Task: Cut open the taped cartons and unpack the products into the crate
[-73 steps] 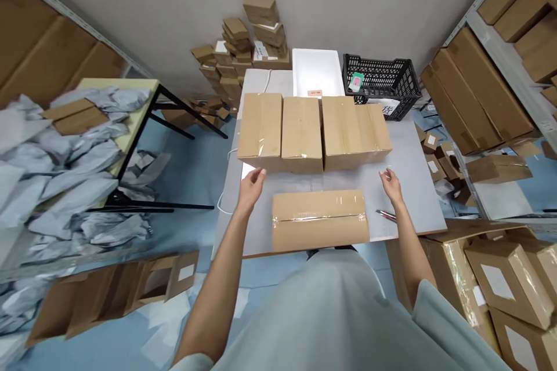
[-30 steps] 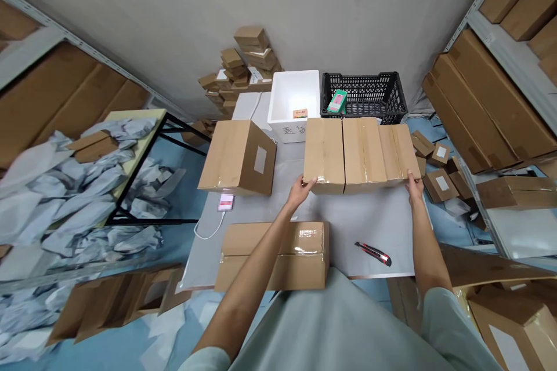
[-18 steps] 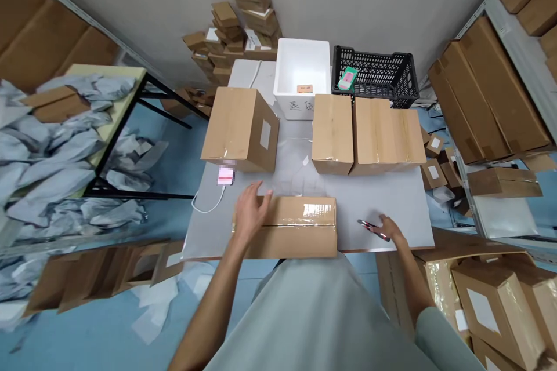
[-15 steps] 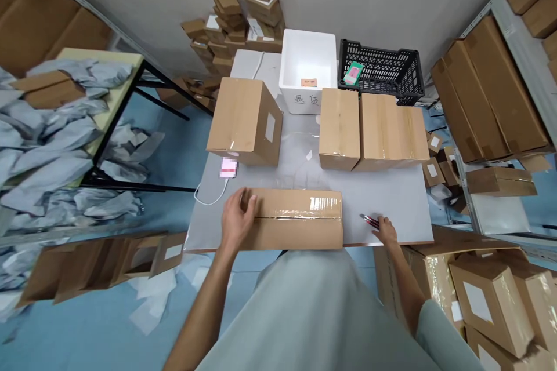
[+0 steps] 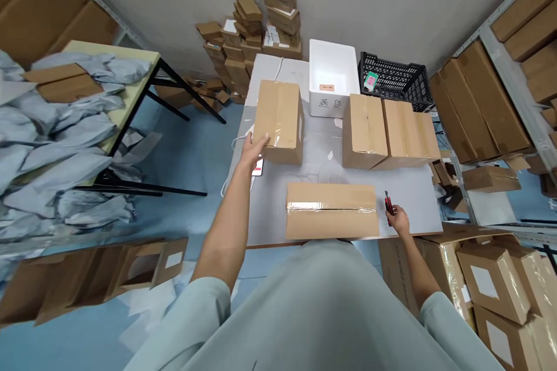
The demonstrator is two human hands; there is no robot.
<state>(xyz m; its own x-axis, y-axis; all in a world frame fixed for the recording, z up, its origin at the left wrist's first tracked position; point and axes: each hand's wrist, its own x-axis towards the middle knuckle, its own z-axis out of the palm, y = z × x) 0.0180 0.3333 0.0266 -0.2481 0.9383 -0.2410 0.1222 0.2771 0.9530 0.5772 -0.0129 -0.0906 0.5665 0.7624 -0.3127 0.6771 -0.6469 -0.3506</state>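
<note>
A large taped cardboard box (image 5: 279, 110) stands upright on the left part of the table. My left hand (image 5: 253, 153) is at its front left corner, thumb and fingers spread against the cardboard. Partly behind that hand lies a phone (image 5: 257, 168) with a white cable. Along the front edge, close to my body, is a long cardboard box (image 5: 331, 211) with shiny tape across its top seam. My right hand (image 5: 398, 220), at the right of the table, is closed around a red and black utility knife (image 5: 388, 204), its tip pointing away from me.
More cardboard boxes (image 5: 368, 127) stand at the table's right, before a white foam box (image 5: 333, 69) and a black crate (image 5: 394, 78). Small boxes (image 5: 239, 40) are piled behind. Grey bags cover the left table (image 5: 150, 61). An open carton of boxes (image 5: 452, 240) is at lower right.
My left hand has left the long box and reached forward to the large box's corner. The knife in my right hand has turned from pointing left to pointing forward. The view has shifted.
</note>
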